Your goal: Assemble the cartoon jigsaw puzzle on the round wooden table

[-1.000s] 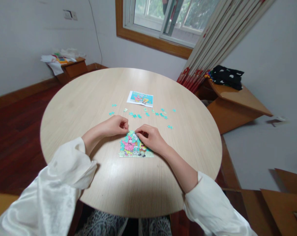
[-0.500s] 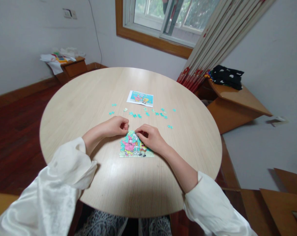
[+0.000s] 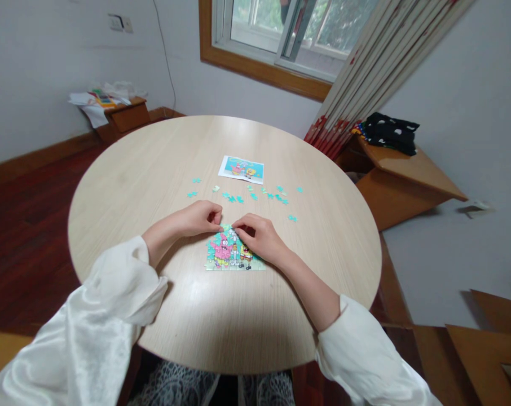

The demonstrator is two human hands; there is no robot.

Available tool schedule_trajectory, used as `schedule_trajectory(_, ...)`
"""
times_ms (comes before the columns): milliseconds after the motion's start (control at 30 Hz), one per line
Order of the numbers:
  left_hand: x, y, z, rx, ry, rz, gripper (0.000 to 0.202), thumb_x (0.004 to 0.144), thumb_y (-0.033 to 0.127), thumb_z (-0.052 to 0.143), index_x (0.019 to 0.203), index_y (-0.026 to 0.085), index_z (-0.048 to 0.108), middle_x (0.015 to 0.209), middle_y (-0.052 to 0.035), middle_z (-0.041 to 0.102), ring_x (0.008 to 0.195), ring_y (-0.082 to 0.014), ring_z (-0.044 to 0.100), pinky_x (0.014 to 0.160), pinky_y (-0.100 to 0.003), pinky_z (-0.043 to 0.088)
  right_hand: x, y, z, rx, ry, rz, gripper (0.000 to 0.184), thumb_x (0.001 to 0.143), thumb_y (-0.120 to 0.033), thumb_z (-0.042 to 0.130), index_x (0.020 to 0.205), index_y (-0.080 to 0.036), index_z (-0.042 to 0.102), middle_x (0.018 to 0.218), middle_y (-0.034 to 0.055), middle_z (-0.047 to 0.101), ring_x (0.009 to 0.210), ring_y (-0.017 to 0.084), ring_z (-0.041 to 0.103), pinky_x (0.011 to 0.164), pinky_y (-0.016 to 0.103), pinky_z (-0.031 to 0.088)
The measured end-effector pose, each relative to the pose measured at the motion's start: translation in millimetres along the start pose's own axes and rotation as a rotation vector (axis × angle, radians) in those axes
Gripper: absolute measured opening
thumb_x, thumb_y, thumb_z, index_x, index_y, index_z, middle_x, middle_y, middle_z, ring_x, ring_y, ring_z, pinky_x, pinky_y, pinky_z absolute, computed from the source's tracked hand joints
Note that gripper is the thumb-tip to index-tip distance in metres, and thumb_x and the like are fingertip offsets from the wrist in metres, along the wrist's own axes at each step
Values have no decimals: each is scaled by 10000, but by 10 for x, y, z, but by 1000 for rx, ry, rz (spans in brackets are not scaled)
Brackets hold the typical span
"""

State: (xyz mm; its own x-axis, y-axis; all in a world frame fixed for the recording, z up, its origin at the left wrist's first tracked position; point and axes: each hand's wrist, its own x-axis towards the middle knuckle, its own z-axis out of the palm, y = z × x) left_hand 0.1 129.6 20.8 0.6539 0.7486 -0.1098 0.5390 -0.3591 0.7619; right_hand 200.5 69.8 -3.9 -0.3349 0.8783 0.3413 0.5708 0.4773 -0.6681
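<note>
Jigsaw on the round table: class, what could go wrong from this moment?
1. The left hand and right hand meet, fingers curled, at the top edge of the part-built jigsaw. A hard push there could split joined pieces.
2. The loose pieces lie scattered just beyond the hands. A careless sweep might send some off the table.

From where I stand, the part-built puzzle [image 3: 234, 255] lies on the worktop [image 3: 221, 321], toward the person's edge. The left hand [image 3: 196, 219] sits at its far left corner and the right hand [image 3: 259, 237] lies over its far right part (their fingers [image 3: 215, 216] seem almost to meet). Beyond them the loose pieces [image 3: 255, 195] are scattered in a row, with the picture sheet [image 3: 241, 169] behind those. A low cabinet [image 3: 126, 117] stands off left by the wall.
</note>
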Motion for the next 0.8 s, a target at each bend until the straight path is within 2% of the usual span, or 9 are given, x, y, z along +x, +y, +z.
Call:
schedule_trajectory(200,4,-3,8,0,-11,11,213,699,223,629,571,193,461,503,60,422,517,-95,360,516,-237,282,0,4,0,-10,3,-9,131,837,-104,594,822,-188,694,800,29,686,729,136,619,690,264,475)
schedule_trajectory(400,1,-21,-51,-62,16,-7,121,743,270,607,686,165,590,633,-2,571,606,-131,492,581,-259,354,-8,11,-5,12,-1,-12,132,842,-112,585,827,-179,698,800,35,684,735,137,620,700,272,481)
schedule_trajectory(567,-4,-27,-56,5,-7,-70,130,676,279,674,696,164,615,580,25,524,564,-129,457,549,-265,313,-6,12,-6,25,-9,1,124,840,-118,590,828,-181,697,798,31,676,736,135,613,695,272,479)
schedule_trajectory(800,5,-10,-32,61,-19,-62,117,661,268,644,687,167,590,598,25,533,585,-134,470,569,-262,335,-3,30,5,46,-63,-1,102,818,-108,638,870,-165,704,851,39,667,768,134,610,709,271,479)
